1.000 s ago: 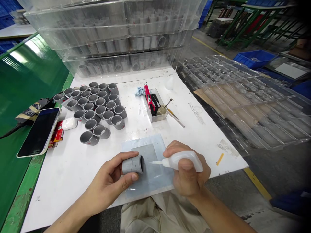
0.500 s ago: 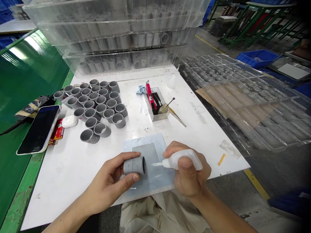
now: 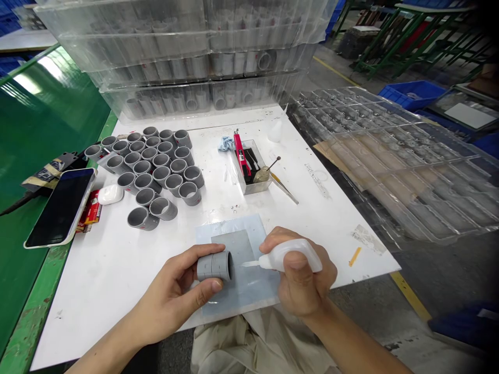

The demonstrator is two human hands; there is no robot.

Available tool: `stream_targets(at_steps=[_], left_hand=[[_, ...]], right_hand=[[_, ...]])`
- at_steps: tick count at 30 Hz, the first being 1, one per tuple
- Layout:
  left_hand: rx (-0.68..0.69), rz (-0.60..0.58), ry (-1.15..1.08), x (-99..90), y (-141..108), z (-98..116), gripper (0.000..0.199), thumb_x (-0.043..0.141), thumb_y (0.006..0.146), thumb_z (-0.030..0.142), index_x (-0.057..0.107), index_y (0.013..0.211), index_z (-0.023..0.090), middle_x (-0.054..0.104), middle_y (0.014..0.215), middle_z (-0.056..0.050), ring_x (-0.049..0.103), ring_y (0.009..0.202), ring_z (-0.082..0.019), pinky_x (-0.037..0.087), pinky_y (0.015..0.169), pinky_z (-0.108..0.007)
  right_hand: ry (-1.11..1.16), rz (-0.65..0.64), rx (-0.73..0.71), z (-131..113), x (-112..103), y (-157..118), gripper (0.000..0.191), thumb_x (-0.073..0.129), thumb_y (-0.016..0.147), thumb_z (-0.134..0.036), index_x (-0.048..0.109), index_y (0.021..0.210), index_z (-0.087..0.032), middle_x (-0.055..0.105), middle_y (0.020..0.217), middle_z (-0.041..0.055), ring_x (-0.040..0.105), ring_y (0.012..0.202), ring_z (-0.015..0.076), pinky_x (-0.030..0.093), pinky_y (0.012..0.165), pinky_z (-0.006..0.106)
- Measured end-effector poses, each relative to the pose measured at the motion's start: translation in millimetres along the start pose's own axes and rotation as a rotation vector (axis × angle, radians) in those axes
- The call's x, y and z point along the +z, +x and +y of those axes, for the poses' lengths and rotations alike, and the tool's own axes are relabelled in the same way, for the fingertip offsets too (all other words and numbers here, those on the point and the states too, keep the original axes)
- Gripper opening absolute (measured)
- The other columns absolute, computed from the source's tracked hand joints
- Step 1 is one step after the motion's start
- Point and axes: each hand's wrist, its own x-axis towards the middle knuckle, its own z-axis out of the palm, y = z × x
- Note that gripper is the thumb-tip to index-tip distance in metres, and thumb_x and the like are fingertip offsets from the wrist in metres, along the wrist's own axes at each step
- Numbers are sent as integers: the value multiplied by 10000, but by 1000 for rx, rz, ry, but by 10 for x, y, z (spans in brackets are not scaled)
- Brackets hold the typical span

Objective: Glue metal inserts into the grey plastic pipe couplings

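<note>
My left hand (image 3: 175, 291) is shut around a grey plastic pipe coupling (image 3: 214, 266), with its open end facing right. My right hand (image 3: 300, 283) grips a white plastic squeeze bottle (image 3: 290, 255). The bottle's thin nozzle points at the coupling's open end, with a small gap between them. Both hands are above a pale blue plastic sheet (image 3: 237, 301) with a grey patch (image 3: 230, 246) on it. Several grey couplings (image 3: 161, 179) stand in a cluster on the white table (image 3: 89, 296), beyond my left hand.
A phone (image 3: 60, 208) and a white earbud case (image 3: 110, 194) lie at the table's left side. Ahead are a small tray (image 3: 255, 182) holding a red tool and a blue cloth (image 3: 226, 144). Stacked clear trays of couplings (image 3: 175, 67) stand behind; another clear tray (image 3: 397, 166) lies right.
The coupling in my left hand has turned slightly and now lies more level. The bottle's nozzle stays close to its open end, and the view has shifted a little.
</note>
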Motion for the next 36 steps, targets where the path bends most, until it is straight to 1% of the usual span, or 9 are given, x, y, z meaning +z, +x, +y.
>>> stream_targets(at_steps=[6,10,14,17,20,24,30,33,36], left_hand=[[15,10,14,5,7,4,441,831,932,432,735,1345,311,688,928,-30,646,796,-193,535,690,-262],[21,4,3,2,4,12,414,827,940,429,742,1333,334,689,921,-18,654,808,-182,535,715,-250],[11,-5,3,-3,0,9,410,821,948,431,732,1343,367,676,905,-1,642,800,-166,512,706,-232],[8,-6,11,-5,1,7,422,816,949,443,725,1352,356,680,921,-9,646,821,-181,515,725,-252],[4,-6,28,-9,1,9,445,816,946,452,718,1365,338,684,924,-18,650,827,-196,510,723,-266],[8,-18,42,-23,-4,3,446,797,960,465,702,1380,350,701,895,-14,639,817,-191,506,729,-261],[1,-34,40,-27,-6,-18,456,784,967,488,692,1388,340,691,874,-6,614,787,-170,486,708,-244],[-13,-33,49,-25,-11,-13,464,776,974,493,683,1398,328,702,888,-6,622,809,-174,498,744,-252],[-25,-37,44,-29,-18,-13,488,768,977,510,667,1415,320,705,881,-7,616,805,-177,498,746,-258]], right_hand=[[-21,52,-8,22,0,-16,302,651,1071,-421,821,950,-202,710,822,87,606,682,261,423,573,383],[-45,51,2,11,-3,-12,327,647,1073,-445,817,937,-201,712,819,91,617,693,268,423,569,381],[-9,20,19,-15,3,12,301,646,1084,-421,809,951,-205,696,811,69,572,658,230,384,554,362],[10,-1,24,-27,9,28,292,645,1090,-416,799,959,-205,684,805,53,540,636,205,367,550,355],[15,7,19,-24,12,31,284,640,1095,-408,798,969,-210,688,827,51,548,659,207,369,560,358],[18,15,12,-22,13,29,281,637,1100,-409,800,982,-214,685,826,50,562,688,216,373,570,359],[32,13,38,-34,11,30,314,638,1103,-450,802,979,-213,675,818,37,515,630,187,348,555,350],[45,23,34,-22,-1,14,326,636,1103,-474,809,984,-224,690,852,46,553,682,205,360,572,351],[37,7,24,-8,-12,-3,306,638,1103,-454,811,989,-228,701,866,57,602,761,236,392,609,362]])
